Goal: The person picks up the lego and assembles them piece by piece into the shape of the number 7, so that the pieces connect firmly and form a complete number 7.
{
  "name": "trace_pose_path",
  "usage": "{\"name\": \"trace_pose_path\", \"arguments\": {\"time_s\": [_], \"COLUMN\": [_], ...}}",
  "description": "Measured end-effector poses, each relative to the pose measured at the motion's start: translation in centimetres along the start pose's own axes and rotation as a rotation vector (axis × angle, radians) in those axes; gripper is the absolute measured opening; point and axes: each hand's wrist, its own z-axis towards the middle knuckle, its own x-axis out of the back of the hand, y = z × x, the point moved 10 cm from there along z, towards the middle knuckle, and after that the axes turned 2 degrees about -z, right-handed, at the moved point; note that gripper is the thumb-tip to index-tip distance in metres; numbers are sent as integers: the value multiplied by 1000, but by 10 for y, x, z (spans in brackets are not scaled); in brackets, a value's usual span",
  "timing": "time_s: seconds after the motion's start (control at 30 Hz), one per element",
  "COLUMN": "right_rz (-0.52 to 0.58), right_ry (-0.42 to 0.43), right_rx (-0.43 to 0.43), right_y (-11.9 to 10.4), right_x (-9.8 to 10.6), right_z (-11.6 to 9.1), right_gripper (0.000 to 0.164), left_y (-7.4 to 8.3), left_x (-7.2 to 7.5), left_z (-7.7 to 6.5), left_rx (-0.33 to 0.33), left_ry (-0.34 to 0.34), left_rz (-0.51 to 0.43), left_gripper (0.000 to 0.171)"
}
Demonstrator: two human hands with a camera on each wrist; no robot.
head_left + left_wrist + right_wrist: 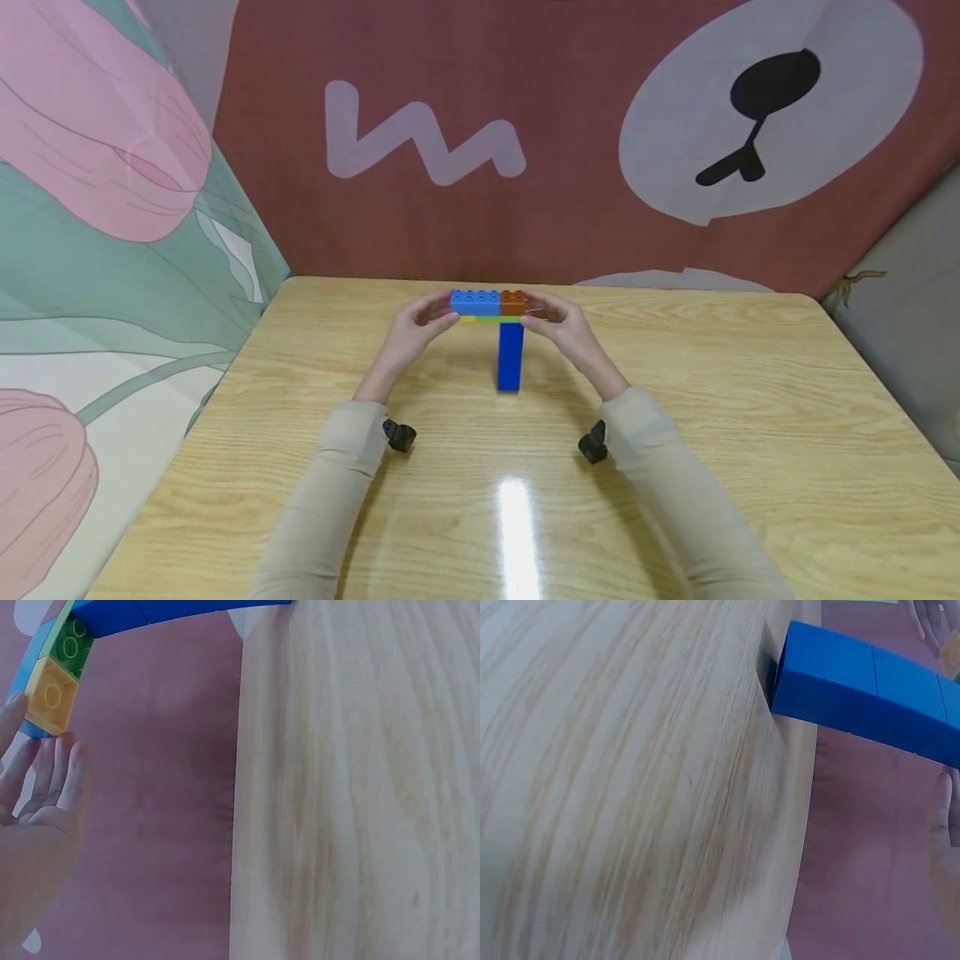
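Note:
A T-like toy brick build is between both hands near the table's far side. Its upright column [510, 358] is made of stacked dark blue bricks, with its foot close to the tabletop. Across the top runs a light blue brick [476, 303] beside a brown brick [513, 303]. Beneath these sit a green brick [71, 646] and a yellow brick [51, 694], their hollow undersides visible in the left wrist view. My left hand [415, 327] pinches the beam's left end, thumb in front. The right hand [564, 327] holds its right end, fingers partly hidden behind it.
The wooden table [750, 433] extends around the hands, and a reddish-brown printed cloth [450, 225] hangs behind its far edge. A floral cloth [135, 292] hangs on the left. Small black cameras [400, 436] sit at both wrists.

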Motion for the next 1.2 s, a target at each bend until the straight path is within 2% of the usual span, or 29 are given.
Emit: {"name": "trace_pose_path", "arguments": {"time_s": [0.27, 0.4, 0.67, 1.0, 1.2], "right_rz": [-3, 19, 2, 1, -22], "right_ry": [-31, -53, -99, -148, -166], "right_rx": [-35, -59, -114, -168, -204], "right_y": [8, 14, 27, 37, 44], "right_x": [1, 0, -3, -7, -7], "right_z": [0, 0, -1, -3, -4], "right_gripper": [51, 51, 53, 54, 55], "left_y": [-11, -14, -21, -35, -42], "left_x": [-6, -8, -16, -26, -30], "left_z": [0, 1, 0, 0, -1], "left_rx": [62, 71, 102, 169, 222], "left_ry": [-15, -11, -64, -119, -128], "left_rz": [-9, -22, -3, -94, -91], "left_gripper": [51, 48, 48, 50, 48]}}
